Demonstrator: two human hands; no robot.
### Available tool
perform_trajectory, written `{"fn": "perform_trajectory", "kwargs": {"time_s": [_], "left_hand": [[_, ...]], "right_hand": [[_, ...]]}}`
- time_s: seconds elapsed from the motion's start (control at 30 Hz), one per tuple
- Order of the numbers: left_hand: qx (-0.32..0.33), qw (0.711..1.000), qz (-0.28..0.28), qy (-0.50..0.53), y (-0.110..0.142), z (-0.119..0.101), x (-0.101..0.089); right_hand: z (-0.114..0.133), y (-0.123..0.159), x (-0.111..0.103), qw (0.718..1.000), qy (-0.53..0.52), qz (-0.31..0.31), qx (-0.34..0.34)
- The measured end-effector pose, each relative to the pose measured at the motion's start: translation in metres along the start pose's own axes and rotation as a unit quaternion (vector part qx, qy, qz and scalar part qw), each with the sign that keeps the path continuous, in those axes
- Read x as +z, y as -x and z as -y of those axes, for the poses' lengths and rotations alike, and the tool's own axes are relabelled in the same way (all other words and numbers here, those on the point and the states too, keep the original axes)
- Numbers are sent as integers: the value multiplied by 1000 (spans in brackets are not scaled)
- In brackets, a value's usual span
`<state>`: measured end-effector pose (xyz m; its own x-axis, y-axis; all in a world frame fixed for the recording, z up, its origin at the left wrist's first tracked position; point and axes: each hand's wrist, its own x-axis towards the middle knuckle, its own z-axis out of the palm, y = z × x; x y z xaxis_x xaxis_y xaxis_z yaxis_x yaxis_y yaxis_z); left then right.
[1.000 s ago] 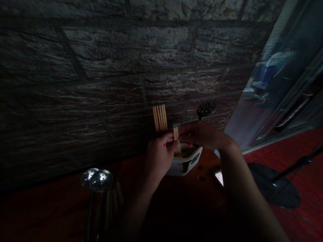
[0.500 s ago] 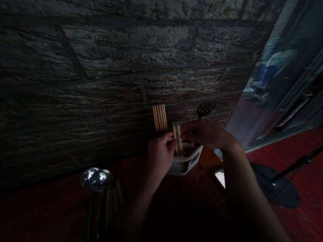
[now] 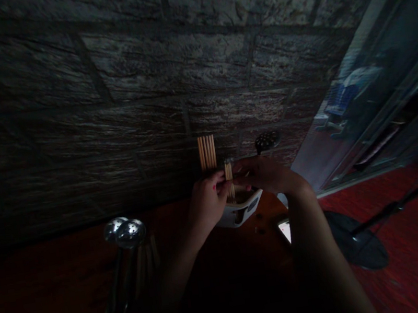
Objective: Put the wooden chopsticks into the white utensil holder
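Several light wooden chopsticks (image 3: 228, 172) stand upright between my hands, their lower ends inside the white caddy (image 3: 238, 216). My left hand (image 3: 207, 203) pinches them from the left side with thumb and fingers. From the right, my right hand (image 3: 265, 173) has its fingers closed at the same chopsticks, hiding part of them. Behind my left hand, a row of other chopsticks (image 3: 207, 151) rises upright near the wall. A black slotted spoon (image 3: 267, 140) sticks up behind my right hand.
Two shiny metal slotted ladles (image 3: 131, 233) lie at the left of the reddish table, beside more chopsticks (image 3: 148, 253). A lit phone (image 3: 285, 231) is by my right forearm. A stone wall (image 3: 175, 72) rises behind. A round black stand base (image 3: 359, 238) rests on the red floor.
Half a second ago a gap showed between the chopsticks in my hands; now they are together. My right fingers have shifted slightly left. The ladles and caddy stay put.
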<state>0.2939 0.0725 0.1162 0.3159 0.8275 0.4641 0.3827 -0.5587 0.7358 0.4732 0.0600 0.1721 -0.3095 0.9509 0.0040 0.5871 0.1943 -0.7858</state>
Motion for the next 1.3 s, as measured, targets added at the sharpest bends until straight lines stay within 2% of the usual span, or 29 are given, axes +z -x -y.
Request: {"fn": "perform_trajectory", "kwargs": {"time_s": [0.37,0.8,1.07,1.3], "left_hand": [[-7,1000,-8,-23,-1,-5,-2],[16,998,-14,-56,1,-2,3],[9,998,-6,-69,1,-3,2],[5,998,8,-66,1,-6,-7]], "right_hand": [[0,-3,2,1000,17,-10,-15],[-2,-2,0,999,24,12,-29],[-3,-1,-1,999,30,7,-16],[5,4,-2,999,36,-15,26]]}}
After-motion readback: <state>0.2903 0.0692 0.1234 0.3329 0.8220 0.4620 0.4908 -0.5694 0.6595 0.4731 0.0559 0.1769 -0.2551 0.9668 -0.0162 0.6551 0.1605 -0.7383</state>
